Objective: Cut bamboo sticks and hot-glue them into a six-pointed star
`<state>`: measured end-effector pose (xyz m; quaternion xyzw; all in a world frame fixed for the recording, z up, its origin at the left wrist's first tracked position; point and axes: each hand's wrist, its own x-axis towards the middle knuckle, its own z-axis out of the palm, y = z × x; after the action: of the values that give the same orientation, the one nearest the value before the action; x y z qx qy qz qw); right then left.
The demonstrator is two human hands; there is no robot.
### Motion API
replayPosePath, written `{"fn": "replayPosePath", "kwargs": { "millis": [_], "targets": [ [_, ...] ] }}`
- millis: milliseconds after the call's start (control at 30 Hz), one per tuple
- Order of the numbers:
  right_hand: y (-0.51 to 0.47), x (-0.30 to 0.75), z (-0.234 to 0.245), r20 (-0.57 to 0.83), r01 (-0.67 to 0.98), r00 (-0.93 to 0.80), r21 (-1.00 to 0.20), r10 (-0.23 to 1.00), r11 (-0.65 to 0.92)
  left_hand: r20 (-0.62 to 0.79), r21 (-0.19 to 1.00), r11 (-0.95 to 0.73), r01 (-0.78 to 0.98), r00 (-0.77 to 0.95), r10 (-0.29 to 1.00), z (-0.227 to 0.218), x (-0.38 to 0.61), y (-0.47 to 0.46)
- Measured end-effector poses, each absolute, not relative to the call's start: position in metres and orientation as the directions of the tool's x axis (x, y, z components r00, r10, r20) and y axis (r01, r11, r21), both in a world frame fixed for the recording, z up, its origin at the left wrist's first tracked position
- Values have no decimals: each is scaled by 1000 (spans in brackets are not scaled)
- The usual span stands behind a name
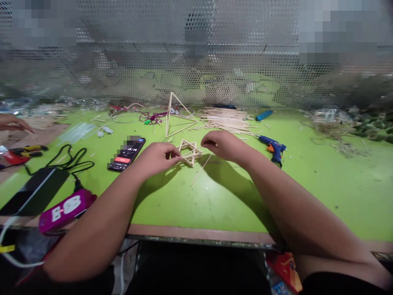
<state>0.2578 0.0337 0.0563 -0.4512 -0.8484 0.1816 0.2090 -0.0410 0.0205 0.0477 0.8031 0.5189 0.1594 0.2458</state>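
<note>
A small star-shaped frame of thin wooden sticks lies on the green table between my two hands. Pinched fingers of my left hand are at its left side, on one end of a thin wooden stick that spans the star. On the other side my right hand has its fingertips closed on the stick's far end. Whether the stick rests on the star or hovers just over it, I cannot tell. A loose stick lies on the table just below my right hand.
Behind the star stand a larger triangular stick frame and a pile of sticks. A blue glue gun lies right, a phone left. Nearer left are a purple power strip and cables. Another person's hand shows far left.
</note>
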Motion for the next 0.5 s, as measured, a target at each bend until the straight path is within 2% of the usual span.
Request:
{"fn": "replayPosePath", "kwargs": {
  "millis": [133, 300, 400, 500],
  "targets": [
    [15, 253, 83, 191, 731, -569, -327, 800, 598, 82, 618, -395, 680, 444, 892, 52, -33, 13],
    [-10, 239, 98, 126, 737, -640, -176, 758, 652, -58, 857, -193, 478, 462, 885, 43, -19, 5],
    [-16, 237, 101, 139, 739, -631, -192, 763, 646, -153, 915, -41, 401, 440, 885, 38, -14, 3],
    [-13, 255, 104, 235, 788, -492, -289, 838, 544, -220, 958, 112, 263, 430, 876, 37, -11, 1]
  ]
}}
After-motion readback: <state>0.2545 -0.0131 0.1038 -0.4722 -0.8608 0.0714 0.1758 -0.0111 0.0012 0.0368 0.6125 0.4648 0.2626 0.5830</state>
